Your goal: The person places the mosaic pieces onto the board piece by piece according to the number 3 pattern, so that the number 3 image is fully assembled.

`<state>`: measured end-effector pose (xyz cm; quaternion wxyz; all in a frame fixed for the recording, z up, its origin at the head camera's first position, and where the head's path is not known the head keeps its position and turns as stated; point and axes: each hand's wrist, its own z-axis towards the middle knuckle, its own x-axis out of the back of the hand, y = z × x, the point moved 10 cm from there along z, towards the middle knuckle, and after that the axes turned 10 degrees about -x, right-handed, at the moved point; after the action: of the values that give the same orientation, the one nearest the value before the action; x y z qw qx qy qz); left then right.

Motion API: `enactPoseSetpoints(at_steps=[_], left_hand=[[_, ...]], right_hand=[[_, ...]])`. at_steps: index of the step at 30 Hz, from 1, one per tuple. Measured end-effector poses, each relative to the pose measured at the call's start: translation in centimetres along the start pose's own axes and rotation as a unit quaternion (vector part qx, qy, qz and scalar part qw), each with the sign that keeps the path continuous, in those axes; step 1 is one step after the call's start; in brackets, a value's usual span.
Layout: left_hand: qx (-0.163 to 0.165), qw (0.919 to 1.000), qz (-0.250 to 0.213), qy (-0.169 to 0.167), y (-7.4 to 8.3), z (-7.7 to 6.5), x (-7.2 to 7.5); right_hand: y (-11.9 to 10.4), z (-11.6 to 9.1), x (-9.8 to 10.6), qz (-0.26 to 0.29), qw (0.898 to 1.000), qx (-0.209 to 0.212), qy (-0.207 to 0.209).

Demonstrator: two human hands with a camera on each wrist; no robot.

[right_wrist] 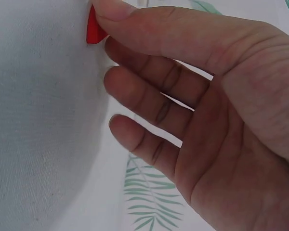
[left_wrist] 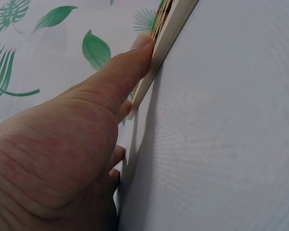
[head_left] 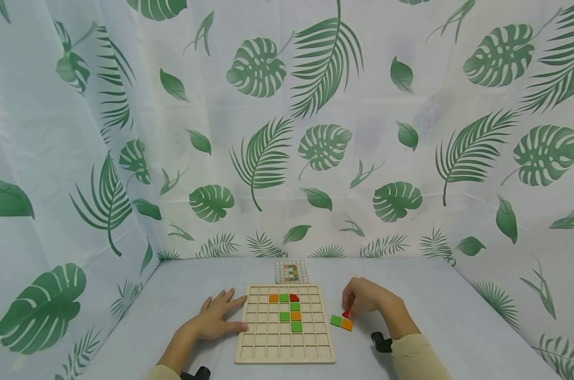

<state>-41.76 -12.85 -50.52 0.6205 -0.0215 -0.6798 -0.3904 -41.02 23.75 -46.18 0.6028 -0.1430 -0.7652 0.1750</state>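
A wooden grid board lies on the white table, with several green and orange square tiles in its cells and a red tile with a cut-off corner. My left hand is spread beside the board. Its thumb touches the board's left edge. To the right of the board, the thumb and fingers of my right hand pinch a small red tile close to the table; part of it is hidden by the fingers. Just by those fingertips lie a loose green tile and an orange tile.
Behind the board lies a small card printed with a grid and a coloured pattern. Leaf-printed white curtain surrounds the table at the back and sides. Black camera mounts show near both wrists.
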Motion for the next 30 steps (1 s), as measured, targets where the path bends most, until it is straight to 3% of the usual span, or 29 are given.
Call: enactPoseSetpoints(at_steps=[14,26,30], left_hand=[[-0.005,1.0000,-0.002,0.000,0.10,-0.09,0.08],[-0.002,1.0000,0.000,-0.002,-0.02,-0.03,0.00],[-0.005,1.0000,-0.001,-0.001,-0.03,0.00,0.01]], right_hand=[[0.11,0.27,-0.31,-0.016,1.000,0.000,0.000],[0.52,0.39,-0.15,-0.030,0.999,-0.029,0.015],[0.35,0.43,-0.21,-0.026,0.999,-0.016,0.014]])
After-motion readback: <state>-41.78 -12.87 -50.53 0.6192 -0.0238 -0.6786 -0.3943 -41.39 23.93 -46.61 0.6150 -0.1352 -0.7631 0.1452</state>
